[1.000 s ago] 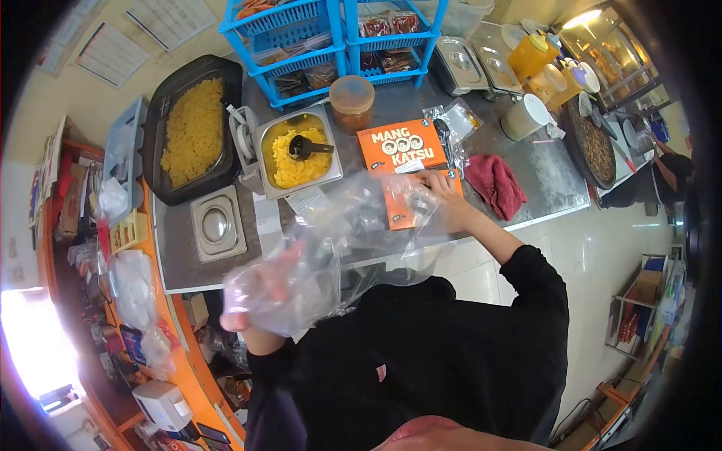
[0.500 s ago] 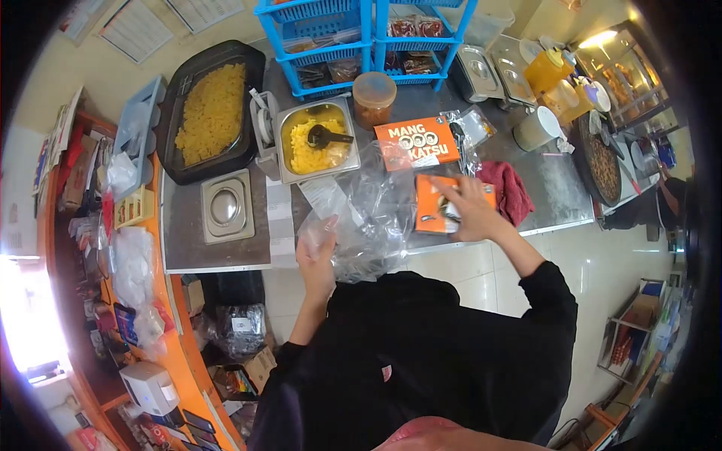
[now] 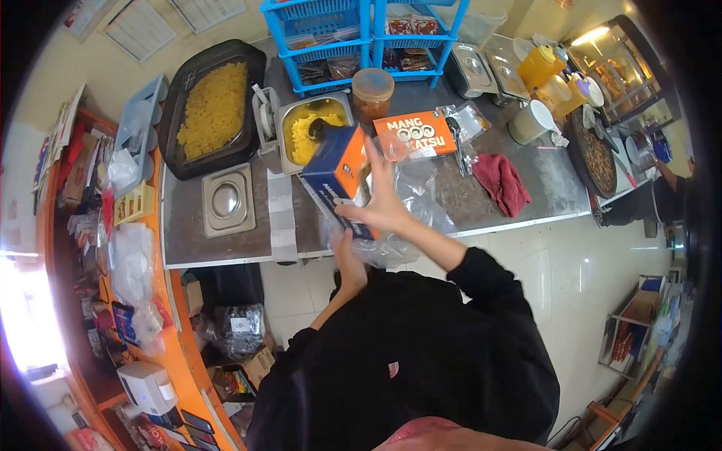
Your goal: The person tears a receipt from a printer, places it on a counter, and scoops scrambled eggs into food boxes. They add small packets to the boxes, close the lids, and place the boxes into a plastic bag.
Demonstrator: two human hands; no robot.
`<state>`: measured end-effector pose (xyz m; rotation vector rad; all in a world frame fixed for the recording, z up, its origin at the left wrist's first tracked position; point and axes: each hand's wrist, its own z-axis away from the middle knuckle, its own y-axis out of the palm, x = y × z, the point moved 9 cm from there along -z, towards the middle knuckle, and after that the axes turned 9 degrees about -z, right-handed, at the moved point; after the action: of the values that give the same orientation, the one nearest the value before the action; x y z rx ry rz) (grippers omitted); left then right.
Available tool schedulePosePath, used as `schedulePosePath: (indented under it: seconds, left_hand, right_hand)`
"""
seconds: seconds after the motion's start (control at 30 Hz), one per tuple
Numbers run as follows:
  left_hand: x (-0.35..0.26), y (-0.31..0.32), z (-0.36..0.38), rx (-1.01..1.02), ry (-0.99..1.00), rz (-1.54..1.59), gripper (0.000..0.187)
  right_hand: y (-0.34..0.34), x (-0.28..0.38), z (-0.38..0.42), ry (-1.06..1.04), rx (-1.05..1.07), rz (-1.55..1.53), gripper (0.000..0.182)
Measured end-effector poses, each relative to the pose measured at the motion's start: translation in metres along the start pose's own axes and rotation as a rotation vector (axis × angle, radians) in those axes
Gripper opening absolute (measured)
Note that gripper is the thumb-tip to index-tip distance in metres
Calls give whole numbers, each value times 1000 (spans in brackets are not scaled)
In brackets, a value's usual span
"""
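Observation:
My right hand (image 3: 380, 195) is wrapped round an orange and dark blue box (image 3: 335, 169), tilted above the near edge of the counter. Below it, my left hand (image 3: 348, 259) is at the box's lower end, with its fingers partly hidden by the box and a clear plastic bag (image 3: 410, 199). The bag lies crumpled beside and under the box. Behind stands a steel pan of yellow food (image 3: 303, 135) with a black scoop. A second orange box (image 3: 416, 134), printed "MANG KATSU", lies flat on the counter.
Left on the counter are a black tray of yellow rice (image 3: 214, 113) and a steel lid (image 3: 228, 201). A red cloth (image 3: 502, 184) lies right. Blue racks (image 3: 323, 52) stand behind. At the far right, part of another person (image 3: 647, 203) shows.
The box has moved left and up from the counter beside the red cloth, now tilted in my right hand. My left hand has shifted right, towards the box's lower end.

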<state>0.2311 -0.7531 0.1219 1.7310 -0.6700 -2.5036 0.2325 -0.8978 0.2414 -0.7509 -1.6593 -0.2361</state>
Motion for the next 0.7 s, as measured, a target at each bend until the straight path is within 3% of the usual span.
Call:
schedulePosePath:
  seconds: [0.03,0.2,0.3,0.4,0.5,0.57,0.6,0.63,0.7]
  left_hand:
    - [-12,-8,1,-97,71,-121,34]
    - [-16,-78,-21,-190,69,-246,13]
    - [-51,-63,-34,-129,35,-132,9]
    - [-76,-20,-33,147,-30,-393,12]
    - [-138,45,3,676,830,-1182,24]
    - [-166,50,23,705,654,-1375,28]
    - [-180,55,30,714,570,-1471,30]
    - [-171,55,30,784,291,-1561,54]
    - [-146,66,23,840,446,-1437,62]
  right_hand:
    - [12,-12,10,-1,47,94,116]
    - [16,-30,53,-49,353,548,111]
    - [-3,-26,85,-17,678,871,110]
    - [-6,-38,118,35,1020,912,108]
    - [-33,-39,115,226,944,921,107]
    - [-59,-27,105,344,835,998,104]
    - [-67,-28,104,297,776,1040,102]
    - [-79,-34,107,252,720,1082,101]
    - [-90,-24,99,191,634,1091,96]
